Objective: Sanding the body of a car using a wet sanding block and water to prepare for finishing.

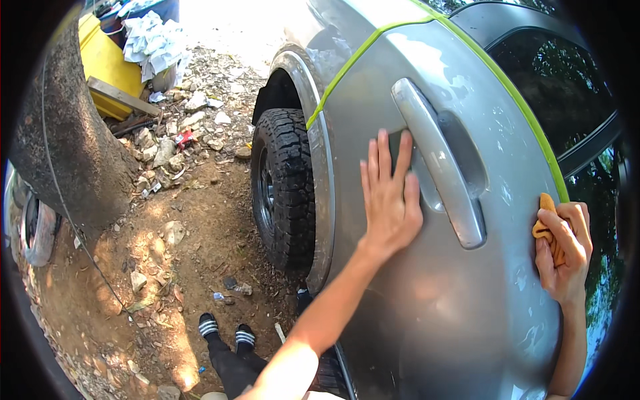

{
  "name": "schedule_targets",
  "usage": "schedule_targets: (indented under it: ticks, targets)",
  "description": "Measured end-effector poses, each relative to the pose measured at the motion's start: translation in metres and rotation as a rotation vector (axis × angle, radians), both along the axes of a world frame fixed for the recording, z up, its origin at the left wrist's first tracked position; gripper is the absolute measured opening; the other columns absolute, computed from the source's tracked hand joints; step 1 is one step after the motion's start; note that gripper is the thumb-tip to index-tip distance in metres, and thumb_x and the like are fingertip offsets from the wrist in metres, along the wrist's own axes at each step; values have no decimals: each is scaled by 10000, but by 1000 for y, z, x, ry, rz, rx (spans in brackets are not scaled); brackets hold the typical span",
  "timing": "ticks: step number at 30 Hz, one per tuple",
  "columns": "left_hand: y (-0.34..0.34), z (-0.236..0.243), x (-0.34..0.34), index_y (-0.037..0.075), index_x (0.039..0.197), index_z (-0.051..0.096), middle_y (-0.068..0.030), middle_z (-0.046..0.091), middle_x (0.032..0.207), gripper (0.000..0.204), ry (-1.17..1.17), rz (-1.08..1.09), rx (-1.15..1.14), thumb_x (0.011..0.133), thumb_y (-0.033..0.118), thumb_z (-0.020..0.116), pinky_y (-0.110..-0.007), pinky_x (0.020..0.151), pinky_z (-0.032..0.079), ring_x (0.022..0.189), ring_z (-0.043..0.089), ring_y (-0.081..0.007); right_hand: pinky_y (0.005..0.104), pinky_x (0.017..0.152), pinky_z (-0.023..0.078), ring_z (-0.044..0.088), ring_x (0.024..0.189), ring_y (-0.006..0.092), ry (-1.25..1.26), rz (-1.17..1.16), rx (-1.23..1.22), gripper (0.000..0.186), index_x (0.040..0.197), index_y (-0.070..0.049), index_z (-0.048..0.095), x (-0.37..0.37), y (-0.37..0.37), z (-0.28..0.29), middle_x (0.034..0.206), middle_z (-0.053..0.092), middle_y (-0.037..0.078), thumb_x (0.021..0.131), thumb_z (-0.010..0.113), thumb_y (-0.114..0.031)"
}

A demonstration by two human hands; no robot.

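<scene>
My left hand (390, 203) lies flat against the silver car door (427, 307), fingers stretched and spread, just left of the door handle (443, 167). It holds nothing. Over at the right, my right hand (567, 250) grips a folded orange sheet (547, 200); whether it is cloth or sandpaper I cannot tell. That hand rests at the panel's upper edge, beside the dark window glass (550, 80). A strip of green masking tape (510, 77) follows the window line and ends near the right hand. Another green strip (357, 60) runs down toward the wheel arch.
The wheel with its knobbly black tyre (290, 193) stands left of the door. A tree trunk (73, 133) rises at the far left, near a yellow container (110, 63) and crumpled white paper (155, 43). Stones and litter cover the dirt ground (207, 260) around my sandalled feet (227, 330).
</scene>
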State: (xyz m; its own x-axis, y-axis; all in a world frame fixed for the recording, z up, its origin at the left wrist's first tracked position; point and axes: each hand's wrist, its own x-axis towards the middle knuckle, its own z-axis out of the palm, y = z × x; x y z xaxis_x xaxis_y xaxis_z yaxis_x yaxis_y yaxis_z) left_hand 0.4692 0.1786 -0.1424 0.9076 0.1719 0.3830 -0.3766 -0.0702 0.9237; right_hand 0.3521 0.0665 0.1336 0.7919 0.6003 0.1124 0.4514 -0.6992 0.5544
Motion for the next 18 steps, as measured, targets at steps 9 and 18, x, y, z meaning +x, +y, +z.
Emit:
schedule_targets:
  ticks: [9, 18]
  targets:
    - [11, -21, 15, 157, 1573, 278, -214, 166, 1633, 562, -95, 29, -35, 1022, 207, 376, -514, 1220, 97, 1508, 154, -398, 359, 755, 479, 523, 884, 255, -37, -82, 13, 241, 922, -2, 641, -5, -4, 0, 940, 525, 132, 769, 747, -154]
    - [4, -90, 0, 150, 1572, 290, -187, 176, 1640, 558, -95, 2, -137, 1022, 204, 373, -507, 1216, 103, 1514, 154, -380, 358, 769, 468, 517, 899, 252, -23, -61, 9, 211, 946, -1, 642, -1, -1, -1, 951, 523, 134, 799, 717, -134]
